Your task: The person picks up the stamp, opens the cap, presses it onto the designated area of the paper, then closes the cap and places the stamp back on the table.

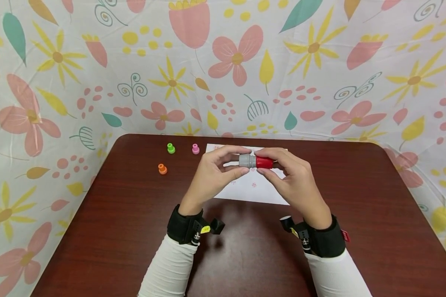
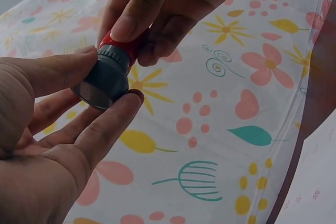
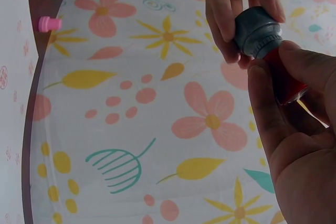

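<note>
Both hands hold one small stamp above the white paper (image 1: 260, 194). Fingers and thumb of the left hand (image 1: 209, 173) pinch its wide grey end (image 1: 247, 160). The right hand (image 1: 299, 179) pinches the narrower red end (image 1: 264, 162). Grey and red parts lie in one line, joined at a ribbed grey collar (image 2: 115, 56). In the left wrist view the flat round face (image 2: 97, 93) of the grey end shows. Small red prints mark the paper beneath, partly covered by the hands.
Small green (image 1: 171, 148), pink (image 1: 195, 149) and orange (image 1: 162, 169) stamp-like pieces stand on the brown table (image 1: 126, 214), left of the paper. A flower-patterned cloth (image 1: 238, 103) hangs behind the table and along its sides.
</note>
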`<action>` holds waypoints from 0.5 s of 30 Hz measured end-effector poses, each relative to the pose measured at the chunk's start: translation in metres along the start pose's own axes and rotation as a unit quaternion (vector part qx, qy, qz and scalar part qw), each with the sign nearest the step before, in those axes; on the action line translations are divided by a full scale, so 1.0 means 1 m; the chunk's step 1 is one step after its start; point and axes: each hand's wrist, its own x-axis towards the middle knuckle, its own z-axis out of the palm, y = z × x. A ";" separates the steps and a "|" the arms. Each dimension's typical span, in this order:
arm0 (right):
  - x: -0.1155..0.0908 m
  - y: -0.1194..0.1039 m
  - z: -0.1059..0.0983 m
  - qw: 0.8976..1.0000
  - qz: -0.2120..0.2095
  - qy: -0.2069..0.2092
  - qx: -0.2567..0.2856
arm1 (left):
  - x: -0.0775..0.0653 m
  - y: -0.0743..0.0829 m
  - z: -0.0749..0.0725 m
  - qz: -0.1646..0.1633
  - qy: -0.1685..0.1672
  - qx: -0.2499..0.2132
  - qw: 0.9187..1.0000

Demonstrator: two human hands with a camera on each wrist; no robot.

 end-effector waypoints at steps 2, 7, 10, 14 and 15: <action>0.000 0.000 0.000 1.000 -0.004 0.002 -0.002 | 0.000 -0.001 0.002 0.000 0.001 -0.001 1.000; 0.000 0.001 0.001 1.000 -0.007 0.003 -0.006 | 0.001 -0.002 0.004 -0.003 0.004 0.004 1.000; 0.000 0.000 0.001 1.000 -0.006 -0.004 -0.009 | 0.001 -0.003 0.005 -0.007 0.004 0.009 1.000; 0.000 0.002 0.001 1.000 -0.009 -0.015 -0.019 | 0.000 -0.002 0.006 -0.005 0.010 0.086 0.996; 0.000 0.003 0.002 1.000 -0.013 -0.015 -0.024 | 0.000 -0.002 0.007 0.001 0.011 0.129 0.992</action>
